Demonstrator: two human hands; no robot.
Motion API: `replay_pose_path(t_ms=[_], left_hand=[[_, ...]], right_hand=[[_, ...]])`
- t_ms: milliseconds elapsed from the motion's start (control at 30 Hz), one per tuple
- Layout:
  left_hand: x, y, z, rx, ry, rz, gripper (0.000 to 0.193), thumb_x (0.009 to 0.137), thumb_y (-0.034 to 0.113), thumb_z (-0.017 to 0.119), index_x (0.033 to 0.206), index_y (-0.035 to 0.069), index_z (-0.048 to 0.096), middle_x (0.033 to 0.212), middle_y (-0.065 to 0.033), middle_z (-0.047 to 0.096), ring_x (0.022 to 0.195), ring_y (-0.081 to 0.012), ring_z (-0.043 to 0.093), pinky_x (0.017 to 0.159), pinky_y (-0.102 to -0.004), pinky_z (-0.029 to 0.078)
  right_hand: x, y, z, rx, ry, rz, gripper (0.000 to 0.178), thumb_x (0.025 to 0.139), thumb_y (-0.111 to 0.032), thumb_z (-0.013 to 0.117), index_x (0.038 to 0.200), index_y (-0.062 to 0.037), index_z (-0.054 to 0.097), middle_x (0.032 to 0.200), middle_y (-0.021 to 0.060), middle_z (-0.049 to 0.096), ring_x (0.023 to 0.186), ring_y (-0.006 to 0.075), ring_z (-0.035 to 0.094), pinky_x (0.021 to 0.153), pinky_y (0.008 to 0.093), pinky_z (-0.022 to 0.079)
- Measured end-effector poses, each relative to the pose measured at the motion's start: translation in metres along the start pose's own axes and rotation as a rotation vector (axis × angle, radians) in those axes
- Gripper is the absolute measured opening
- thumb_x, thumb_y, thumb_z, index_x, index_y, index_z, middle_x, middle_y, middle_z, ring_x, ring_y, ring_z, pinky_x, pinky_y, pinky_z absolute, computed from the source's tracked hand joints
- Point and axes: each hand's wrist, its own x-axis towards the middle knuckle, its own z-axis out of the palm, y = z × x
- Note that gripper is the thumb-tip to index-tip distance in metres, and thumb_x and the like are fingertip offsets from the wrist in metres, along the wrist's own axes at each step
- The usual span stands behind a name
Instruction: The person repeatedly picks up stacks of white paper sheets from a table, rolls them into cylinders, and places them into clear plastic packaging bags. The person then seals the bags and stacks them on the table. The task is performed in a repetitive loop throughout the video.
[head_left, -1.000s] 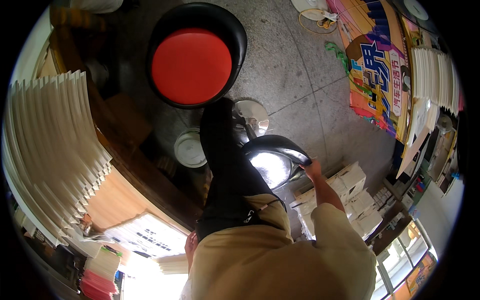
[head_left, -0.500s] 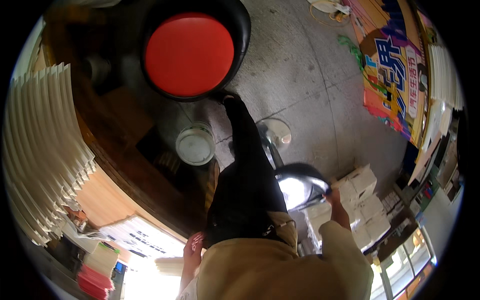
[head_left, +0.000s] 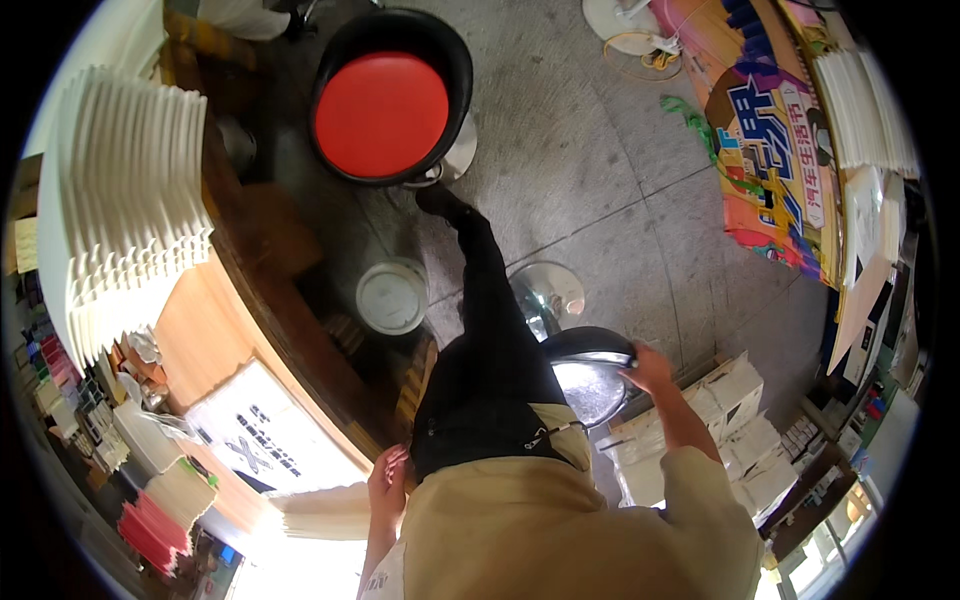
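Observation:
My right hand [head_left: 650, 370] is wrapped round the rim of a black swivel stool [head_left: 592, 341], at the outer end of its low curved backrest. The stool's shiny seat catches the light, and its round chrome base [head_left: 548, 288] rests on the floor beside my leg. My left hand [head_left: 390, 472] is low at my hip, close to the wooden table [head_left: 225, 310]. Its fingers are curled in, with nothing visible in them. Ahead stands a second stool [head_left: 382, 115] with a red seat and black rim, and my foot is close to its base.
A white lidded bucket [head_left: 392, 297] stands by the table. On the table are a tall stack of white folded sheets [head_left: 135, 200] and a printed sheet [head_left: 265, 430]. White wrapped packages [head_left: 725, 400] are piled at right, below a colourful printed board [head_left: 770, 170].
The view has shifted, showing more of the table and the red stool's base. My right hand stays on the black stool's rim, and that stool has turned slightly. My left hand remains by my hip.

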Motion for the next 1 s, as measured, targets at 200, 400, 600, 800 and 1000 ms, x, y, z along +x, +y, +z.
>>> replay_pose_path(t_ms=[200, 400, 600, 800, 1000], left_hand=[[-0.014, -0.007, -0.003, 0.130, -0.027, 0.116, 0.028, 0.099, 0.005, 0.055, 0.127, -0.002, 0.056, 0.114, -0.0124, 0.067, 0.102, -0.0182, 0.066, 0.091, -0.0271, 0.049], [0.023, 0.062, 0.021, 0.064, -0.018, 0.074, 0.027, 0.100, 0.007, 0.054, 0.125, -0.003, 0.057, 0.114, -0.0109, 0.068, 0.102, -0.0161, 0.065, 0.091, -0.0270, 0.050], [0.036, 0.097, 0.035, -0.041, -0.092, -0.041, 0.041, 0.100, 0.032, 0.060, 0.128, 0.002, 0.057, 0.113, -0.0063, 0.066, 0.106, -0.0162, 0.061, 0.092, -0.0295, 0.048], [0.068, 0.040, 0.030, 0.106, -0.158, 0.144, 0.043, 0.099, 0.040, 0.059, 0.121, 0.003, 0.061, 0.100, -0.0016, 0.066, 0.083, -0.0122, 0.060, 0.073, -0.0258, 0.050], [0.042, -0.007, 0.017, 0.152, -0.184, 0.050, 0.029, 0.100, 0.012, 0.056, 0.125, -0.002, 0.057, 0.114, -0.0098, 0.067, 0.102, -0.0157, 0.065, 0.090, -0.0271, 0.049]], right_hand=[[0.040, -0.051, -0.005, -0.354, -0.184, -0.226, 0.057, 0.078, -0.024, 0.073, 0.132, -0.0134, 0.056, 0.112, 0.0176, 0.069, 0.106, 0.0365, 0.066, 0.087, 0.0461, 0.054], [0.033, 0.031, 0.025, -0.127, -0.276, 0.006, 0.056, 0.082, -0.018, 0.065, 0.137, -0.0226, 0.057, 0.121, 0.0172, 0.066, 0.111, 0.0356, 0.064, 0.093, 0.0465, 0.052], [-0.013, 0.063, 0.026, 0.141, -0.293, 0.209, 0.065, 0.079, -0.008, 0.063, 0.141, -0.0265, 0.054, 0.123, 0.0197, 0.064, 0.112, 0.0367, 0.064, 0.096, 0.0440, 0.051], [-0.048, 0.160, 0.115, 0.046, -0.301, 0.241, 0.060, 0.079, -0.007, 0.062, 0.136, -0.0259, 0.059, 0.124, 0.0180, 0.064, 0.114, 0.0357, 0.063, 0.096, 0.0440, 0.051], [-0.113, 0.202, 0.202, 0.228, -0.148, 0.303, 0.041, 0.072, -0.012, 0.068, 0.113, -0.0171, 0.072, 0.108, 0.0188, 0.070, 0.106, 0.0359, 0.067, 0.091, 0.0433, 0.054]])
